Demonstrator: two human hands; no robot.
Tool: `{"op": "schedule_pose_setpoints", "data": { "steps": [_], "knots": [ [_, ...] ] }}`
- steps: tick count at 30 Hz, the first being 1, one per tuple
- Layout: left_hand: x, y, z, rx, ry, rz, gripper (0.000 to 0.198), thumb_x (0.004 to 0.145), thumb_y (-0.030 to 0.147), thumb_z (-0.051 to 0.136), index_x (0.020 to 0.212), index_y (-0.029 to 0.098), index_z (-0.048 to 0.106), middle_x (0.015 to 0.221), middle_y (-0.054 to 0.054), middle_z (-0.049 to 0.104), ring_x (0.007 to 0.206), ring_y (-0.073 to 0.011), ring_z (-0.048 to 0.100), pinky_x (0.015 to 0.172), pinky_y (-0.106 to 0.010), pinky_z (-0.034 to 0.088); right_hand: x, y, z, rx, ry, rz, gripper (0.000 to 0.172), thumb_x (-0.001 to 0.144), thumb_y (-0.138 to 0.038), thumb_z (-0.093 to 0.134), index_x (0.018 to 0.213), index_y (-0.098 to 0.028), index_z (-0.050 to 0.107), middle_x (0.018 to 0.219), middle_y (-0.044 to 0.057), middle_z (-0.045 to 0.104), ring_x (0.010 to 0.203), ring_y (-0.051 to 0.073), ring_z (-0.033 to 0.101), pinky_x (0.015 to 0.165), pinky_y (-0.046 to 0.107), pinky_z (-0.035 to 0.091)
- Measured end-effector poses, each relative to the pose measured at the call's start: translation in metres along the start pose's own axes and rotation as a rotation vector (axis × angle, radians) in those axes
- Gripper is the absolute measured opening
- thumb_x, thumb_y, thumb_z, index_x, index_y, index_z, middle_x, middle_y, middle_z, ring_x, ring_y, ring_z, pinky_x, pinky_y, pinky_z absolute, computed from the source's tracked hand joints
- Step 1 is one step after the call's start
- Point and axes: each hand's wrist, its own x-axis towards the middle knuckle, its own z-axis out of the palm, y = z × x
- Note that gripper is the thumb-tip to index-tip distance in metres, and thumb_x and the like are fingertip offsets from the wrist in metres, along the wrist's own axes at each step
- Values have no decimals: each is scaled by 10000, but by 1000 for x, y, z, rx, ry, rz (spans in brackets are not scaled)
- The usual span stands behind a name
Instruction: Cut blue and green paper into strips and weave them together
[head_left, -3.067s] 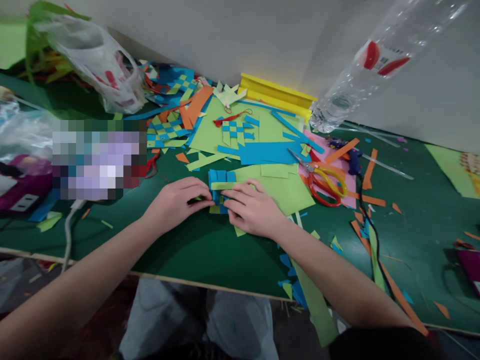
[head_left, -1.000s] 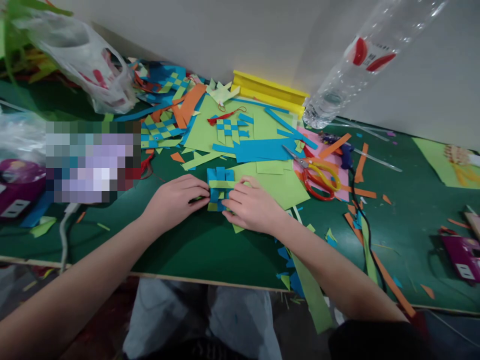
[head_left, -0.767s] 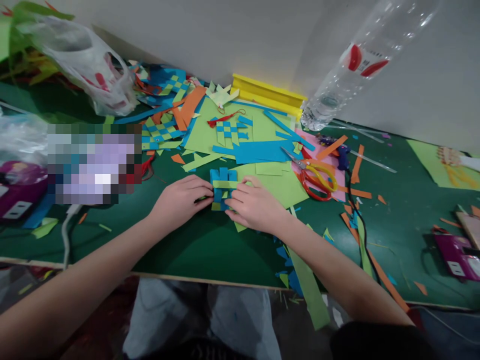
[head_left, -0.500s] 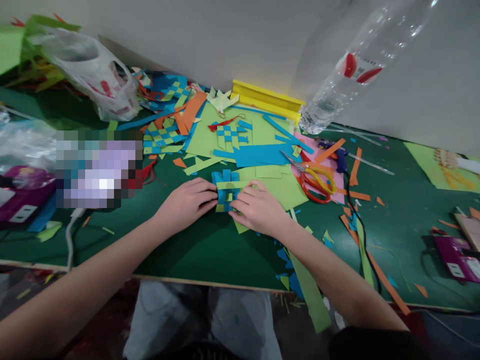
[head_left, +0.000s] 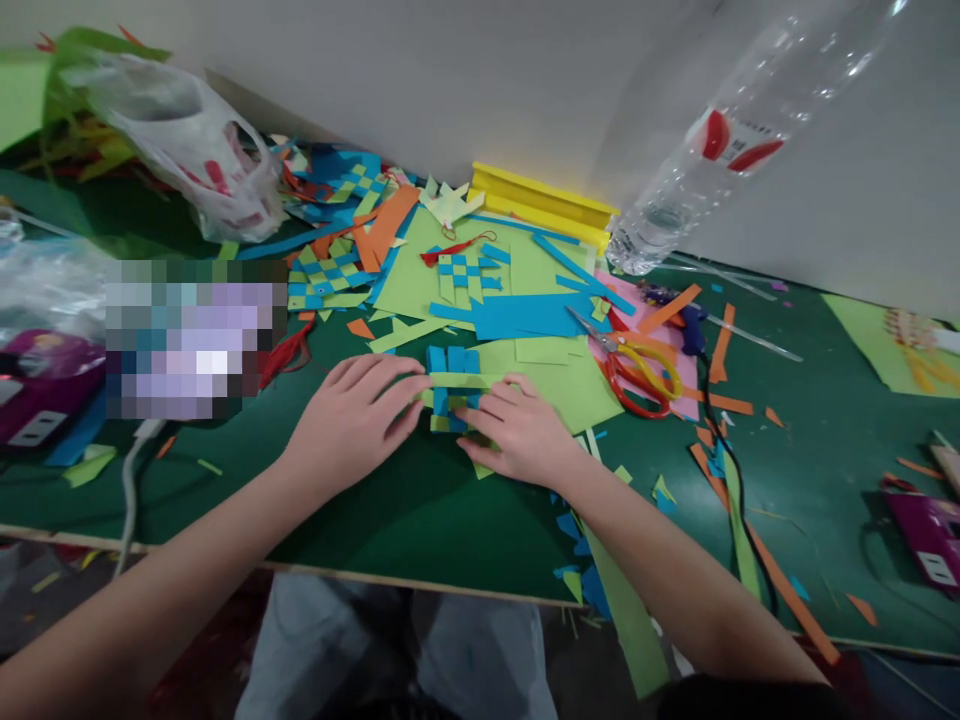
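Note:
A small piece of paper weaving in blue and green strips lies on the green table between my hands. A light green paper strip runs across its blue strips, whose upper ends stick up past it. At the left edge, the bent fingertips of my left hand grip the strip's left end and the weaving's side. My right hand is closed at the right side, its fingers pressing on the weaving and the strip. Part of the woven squares is hidden under the right fingers.
Behind the weaving are green paper sheets, a blue paper piece and a finished woven fish. To the right lie scissors and a glue gun with a black cord. A plastic bottle stands behind; paper scraps surround my right forearm.
My left hand has turned and lifted a little, its fingers now reaching over the strip's left end. The blue strip ends stand more evenly above the green strip. The right hand has barely moved.

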Motion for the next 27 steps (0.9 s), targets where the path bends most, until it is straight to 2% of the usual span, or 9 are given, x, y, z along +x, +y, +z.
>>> {"op": "schedule_pose_setpoints", "data": {
  "steps": [3,6,8,13,17,23,27],
  "knots": [
    [9,8,1,64,-5,178,139,914,175,561,962,198,690,1048,-64,694,1031,-243,626,933,-415,464,0,0,0,10,-11,7,316,972,-356,477,1067,-132,679,805,74,686,827,211,568,877,391,384],
    [14,9,9,80,-68,240,156,926,196,550,917,200,706,1033,-58,692,1046,-252,619,931,-431,463,0,0,0,3,-20,10,311,972,-361,474,1026,-136,682,816,77,689,841,215,565,892,397,378],
    [13,6,16,54,-81,239,168,932,217,547,924,203,714,1028,-62,691,1046,-255,618,933,-441,461,0,0,0,-7,-19,6,318,974,-367,466,1001,-138,685,813,74,689,841,215,565,904,399,376],
    [7,-1,23,-77,-94,172,178,931,240,553,969,234,727,1034,-60,691,1057,-254,612,933,-446,453,-4,3,-2,-35,57,5,334,969,-380,476,1082,-136,673,816,55,697,818,204,572,893,382,395],
    [8,-1,23,-91,-77,162,175,931,258,559,938,239,733,1015,-58,688,1055,-252,606,918,-430,452,-8,8,-4,-26,132,69,268,944,-363,529,954,-157,699,787,42,707,779,187,576,899,380,403],
    [8,0,22,-75,-102,169,186,934,261,549,958,229,730,1031,-69,680,1060,-258,597,923,-431,448,-9,12,-2,-7,133,58,234,921,-329,571,900,-144,714,763,34,705,751,181,592,887,381,413],
    [7,-4,23,-129,-110,95,196,943,278,535,1017,238,712,1019,-68,673,1025,-254,591,863,-413,466,-8,13,-2,22,123,68,234,934,-319,555,894,-157,719,759,26,714,736,171,597,873,371,422]
  ]
}}
